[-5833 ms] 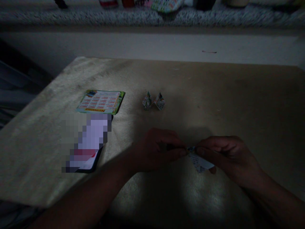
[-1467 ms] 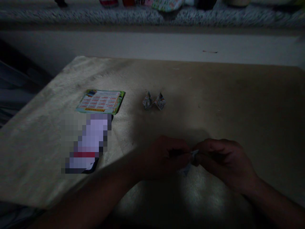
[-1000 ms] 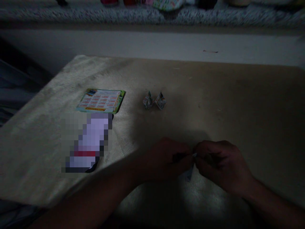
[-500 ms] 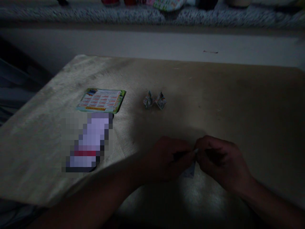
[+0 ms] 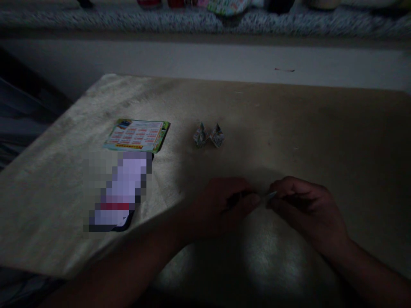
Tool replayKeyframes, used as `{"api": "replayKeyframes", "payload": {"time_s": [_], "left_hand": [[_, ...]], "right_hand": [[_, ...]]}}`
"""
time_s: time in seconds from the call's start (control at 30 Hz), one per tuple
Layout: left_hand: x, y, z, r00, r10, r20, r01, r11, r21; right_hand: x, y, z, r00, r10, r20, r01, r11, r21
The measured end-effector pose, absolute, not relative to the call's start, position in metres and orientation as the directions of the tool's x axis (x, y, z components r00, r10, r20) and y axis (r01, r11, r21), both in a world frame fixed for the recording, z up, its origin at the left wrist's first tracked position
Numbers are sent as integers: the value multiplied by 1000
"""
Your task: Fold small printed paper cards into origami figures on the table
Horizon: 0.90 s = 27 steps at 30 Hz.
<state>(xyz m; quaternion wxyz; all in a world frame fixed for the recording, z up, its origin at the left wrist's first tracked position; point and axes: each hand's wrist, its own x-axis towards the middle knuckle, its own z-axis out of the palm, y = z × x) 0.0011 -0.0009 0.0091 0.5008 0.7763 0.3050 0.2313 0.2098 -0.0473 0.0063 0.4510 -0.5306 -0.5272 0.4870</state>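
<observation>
A small pale piece of paper (image 5: pixel 270 196), seen nearly edge-on, spans the short gap between my two hands. My left hand (image 5: pixel 224 207) pinches its left end between thumb and curled fingers. At the other end, the thumb and fingertips of my right hand (image 5: pixel 305 211) close on it. Dim light and the fingers hide most of the paper, so its folds cannot be made out. Beyond the hands, a folded paper figure (image 5: pixel 209 136) with two pointed peaks and printed sides stands on the table.
A calendar card (image 5: pixel 138 134) lies on the table (image 5: pixel 337 141) at the left. Just in front of it is a phone-shaped object (image 5: pixel 123 188), blurred out. A white wall (image 5: pixel 192 60) and a speckled stone ledge (image 5: pixel 112 21) with several items run along the back.
My hands have moved slightly apart, the right one shifting right. The paper has turned: its flat face hung below the fingers before, and now a thin edge shows between them.
</observation>
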Motion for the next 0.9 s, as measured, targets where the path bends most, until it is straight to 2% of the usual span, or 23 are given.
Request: {"api": "replayKeyframes", "payload": {"time_s": [0.2, 0.4, 0.67, 0.9], "left_hand": [[-9, 6, 11, 627, 778, -18, 361, -271, 892], [-7, 4, 8, 577, 816, -28, 346, -213, 914], [-8, 5, 13, 600, 800, -22, 358, -243, 901], [-9, 4, 9, 603, 796, 47, 362, -326, 873]], "right_hand": [[218, -50, -2, 91, 996, 23, 70, 16, -997], [215, -49, -1, 114, 987, 116, 205, 91, -974], [209, -48, 7, 117, 975, 187, 339, 138, -930], [213, -49, 5, 22, 934, 355, 550, 285, -785]]}}
